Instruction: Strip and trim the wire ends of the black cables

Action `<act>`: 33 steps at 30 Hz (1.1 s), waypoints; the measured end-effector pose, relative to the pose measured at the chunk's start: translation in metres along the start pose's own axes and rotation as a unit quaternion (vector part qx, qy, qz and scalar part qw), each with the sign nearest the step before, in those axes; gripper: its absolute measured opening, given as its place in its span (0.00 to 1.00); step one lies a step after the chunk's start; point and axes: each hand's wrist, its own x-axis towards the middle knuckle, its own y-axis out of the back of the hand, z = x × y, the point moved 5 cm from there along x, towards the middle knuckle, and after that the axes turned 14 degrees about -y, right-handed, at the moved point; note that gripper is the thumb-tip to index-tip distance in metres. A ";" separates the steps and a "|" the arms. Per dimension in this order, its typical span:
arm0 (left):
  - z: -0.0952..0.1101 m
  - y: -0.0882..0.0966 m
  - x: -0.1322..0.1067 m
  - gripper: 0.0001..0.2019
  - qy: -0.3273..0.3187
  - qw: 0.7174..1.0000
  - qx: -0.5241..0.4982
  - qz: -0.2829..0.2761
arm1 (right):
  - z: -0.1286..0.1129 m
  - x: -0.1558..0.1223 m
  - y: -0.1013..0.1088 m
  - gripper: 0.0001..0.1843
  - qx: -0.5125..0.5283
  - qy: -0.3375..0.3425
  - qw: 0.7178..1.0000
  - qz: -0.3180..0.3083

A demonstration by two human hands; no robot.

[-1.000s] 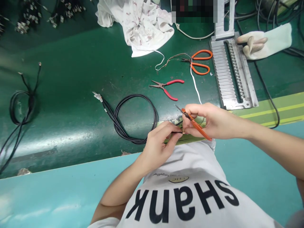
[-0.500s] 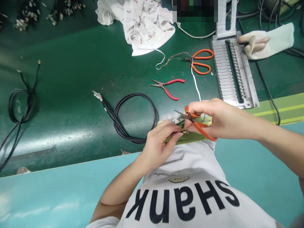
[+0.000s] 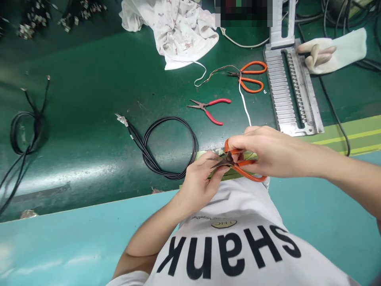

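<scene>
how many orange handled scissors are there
2. One pair of scissors is in the right hand; the other pair lies on the green mat beside the metal comb fixture. Others may be hidden.

Right hand (image 3: 275, 153) grips orange scissors (image 3: 245, 167). Left hand (image 3: 198, 178) pinches something small by blades, too small to tell. Black cable coil (image 3: 169, 149) near, red pliers (image 3: 212, 113) beyond, on green bench (image 3: 74, 99).
</scene>
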 end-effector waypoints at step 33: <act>-0.004 0.007 -0.006 0.11 -0.058 0.990 -0.053 0.116 | 0.031 0.004 -0.043 0.17 0.514 -0.108 0.849 -0.052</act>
